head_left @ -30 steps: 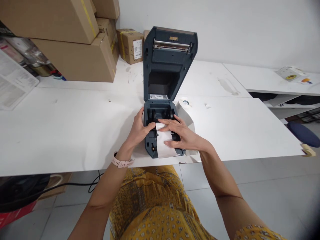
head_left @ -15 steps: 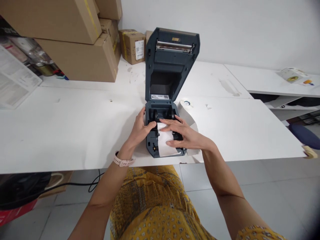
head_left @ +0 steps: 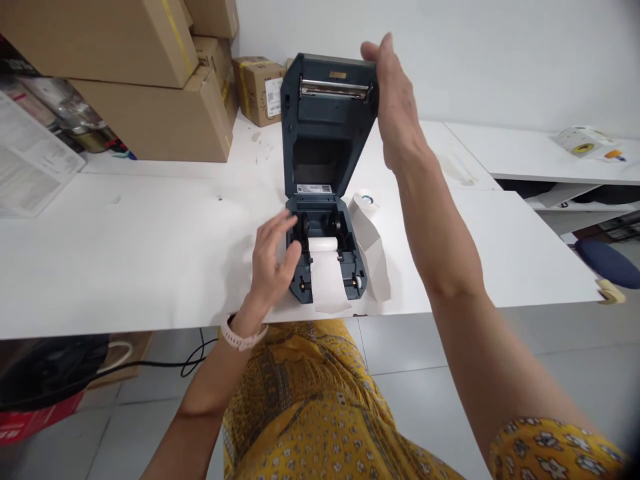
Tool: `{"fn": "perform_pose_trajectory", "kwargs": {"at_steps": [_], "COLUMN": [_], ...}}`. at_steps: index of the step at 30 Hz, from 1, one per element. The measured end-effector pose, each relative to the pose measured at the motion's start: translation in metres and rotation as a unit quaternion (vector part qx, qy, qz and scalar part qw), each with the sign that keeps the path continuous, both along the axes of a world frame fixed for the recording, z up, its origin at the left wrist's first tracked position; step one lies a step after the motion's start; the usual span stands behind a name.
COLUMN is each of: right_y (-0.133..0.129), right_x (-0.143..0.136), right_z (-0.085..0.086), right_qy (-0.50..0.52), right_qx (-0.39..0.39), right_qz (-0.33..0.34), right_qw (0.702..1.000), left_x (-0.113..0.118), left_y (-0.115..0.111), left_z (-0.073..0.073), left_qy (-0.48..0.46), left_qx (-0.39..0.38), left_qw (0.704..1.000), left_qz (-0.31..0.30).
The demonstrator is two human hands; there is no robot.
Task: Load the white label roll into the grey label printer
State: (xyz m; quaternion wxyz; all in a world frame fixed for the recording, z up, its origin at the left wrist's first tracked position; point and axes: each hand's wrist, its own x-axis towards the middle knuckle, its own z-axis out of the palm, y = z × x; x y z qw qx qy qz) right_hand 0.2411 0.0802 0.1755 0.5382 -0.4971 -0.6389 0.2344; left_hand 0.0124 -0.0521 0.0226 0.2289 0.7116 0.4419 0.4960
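A dark blue-grey label printer (head_left: 356, 267) stands at the table's front edge with its lid (head_left: 325, 120) raised. Inside sits a small white paper roll (head_left: 323, 245), its strip (head_left: 327, 280) running forward over the roller and past the printer's front. My right hand (head_left: 397, 100) is up at the lid's upper right edge, its fingers partly hidden behind the lid. At the printer body's left side is my left hand (head_left: 273, 257), fingers apart and holding nothing; I cannot tell if it touches the casing.
Right of the printer lies another roll (head_left: 367, 201) with a loose strip of white paper (head_left: 373, 253). Cardboard boxes (head_left: 160, 123) are stacked at the back left, and a smaller box (head_left: 257, 90) stands behind the printer. A black cable (head_left: 150, 363) hangs below the table (head_left: 150, 267).
My right hand has left the paper strip and moved up to the raised lid. My left hand has drawn slightly away to the left, leaving the roll and strip uncovered.
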Motion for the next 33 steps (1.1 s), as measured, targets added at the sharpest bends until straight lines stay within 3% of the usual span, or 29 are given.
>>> {"fn": "perform_pose_trajectory", "kwargs": {"at_steps": [2, 3, 7, 11, 15, 19, 23, 25, 28, 31, 33], "right_y": [0.004, 0.000, -0.047, -0.115, -0.169, -0.197, -0.210, -0.214, -0.218, -0.217, -0.214], "right_x": [-0.001, -0.001, 0.000, 0.001, 0.003, -0.002, -0.010, -0.014, -0.019, -0.022, -0.021], "right_z": [0.002, 0.001, -0.013, -0.042, -0.083, -0.122, -0.148, -0.154, -0.158, -0.165, -0.172], "right_qy": [-0.004, -0.011, -0.076, -0.126, -0.133, -0.153, -0.150, -0.143, -0.099, -0.005, 0.044], "right_qx": [-0.004, 0.014, 0.137, 0.131, 0.114, 0.087, 0.093, 0.084, 0.044, -0.010, -0.051], "right_qz": [-0.012, -0.018, -0.025, -0.022, 0.038, 0.037, 0.018, 0.010, -0.017, -0.026, -0.012], "right_qw": [1.000, 1.000, 0.987, 0.983, 0.984, 0.984, 0.984, 0.986, 0.994, 1.000, 0.998], "left_x": [0.000, 0.001, 0.009, 0.015, 0.017, 0.019, 0.018, 0.016, 0.016, 0.018, 0.020], "left_y": [-0.031, -0.046, -0.085, -0.094, -0.097, -0.102, -0.108, -0.107, -0.095, -0.078, -0.070], "left_z": [0.005, 0.005, -0.006, -0.010, -0.010, -0.020, -0.033, -0.034, -0.030, -0.022, -0.019], "left_qy": [0.069, 0.106, 0.213, 0.238, 0.224, 0.188, 0.143, 0.081, -0.058, -0.187, -0.230], "left_qx": [0.067, 0.107, 0.218, 0.271, 0.292, 0.302, 0.301, 0.245, 0.038, -0.183, -0.256], "left_qw": [0.993, 0.985, 0.952, 0.932, 0.930, 0.934, 0.942, 0.963, 0.993, 0.964, 0.939], "left_qz": [-0.072, -0.079, -0.041, -0.031, 0.003, 0.029, 0.042, 0.072, 0.095, 0.043, 0.007]}}
